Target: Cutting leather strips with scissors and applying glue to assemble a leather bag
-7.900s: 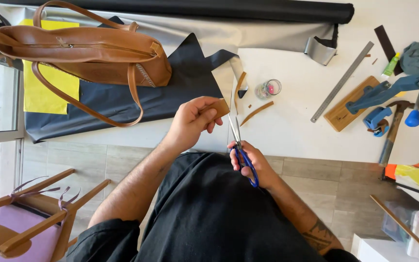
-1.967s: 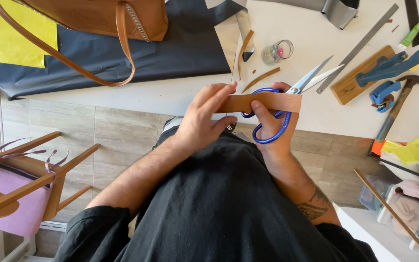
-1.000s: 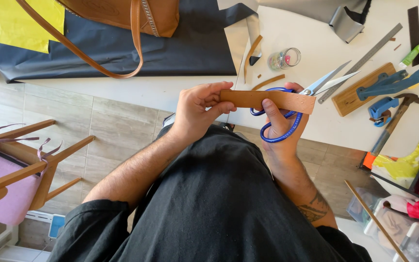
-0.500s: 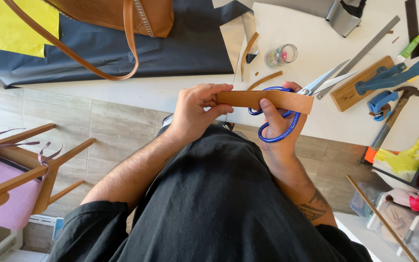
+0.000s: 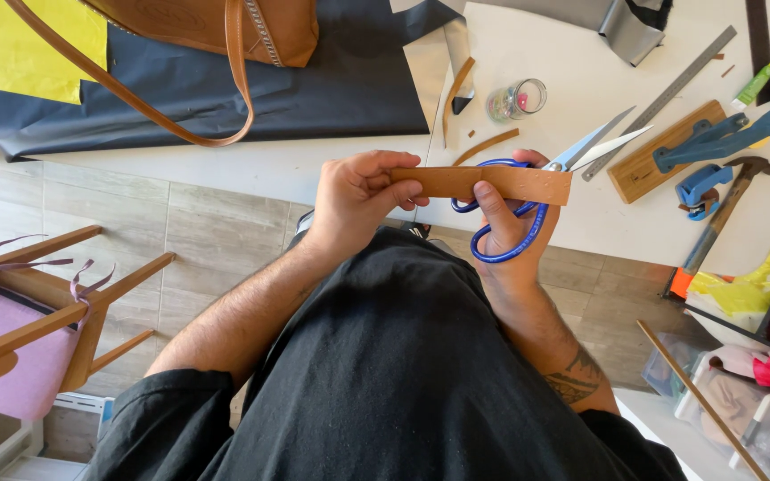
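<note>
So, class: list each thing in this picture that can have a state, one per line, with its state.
scissors: blades open, in right hand
leather strip: level, flat, held by left hand and right hand
brown bag: lying on dark sheet
glass jar: on its side
chair: tipped over

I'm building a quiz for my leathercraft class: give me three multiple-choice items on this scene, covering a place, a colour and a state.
1. Where does the metal ruler lie?
A. on the white table
B. on the floor
C. on the chair

2. What colour are the scissors' handles?
A. red
B. blue
C. green

3. How do the scissor blades stand?
A. shut tight
B. parted
C. hidden

Key: 1 A, it rests on the tabletop beside the wooden block. 2 B, blue loops show in the right hand. 3 B, two tips diverge past the leather strip, which the left hand also grips.
</note>
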